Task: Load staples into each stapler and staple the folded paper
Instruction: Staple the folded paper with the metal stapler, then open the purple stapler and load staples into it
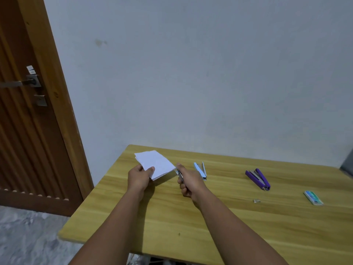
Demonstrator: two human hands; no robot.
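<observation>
The left hand (140,177) pinches the folded paper (154,164) at its near-left corner, above the table (210,217). The right hand (190,185) is closed around a stapler (179,174) whose nose meets the paper's right corner. A blue stapler (200,170), purple stapler (257,178) and staple box (313,197) lie to the right.

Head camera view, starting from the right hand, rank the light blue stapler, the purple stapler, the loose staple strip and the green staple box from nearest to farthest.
From the right hand:
1. Light blue stapler, just to its right, lying open on the table.
2. Purple stapler and loose staple strip, farther right; too close to call between them.
3. Green staple box, farthest, near the right edge.
</observation>
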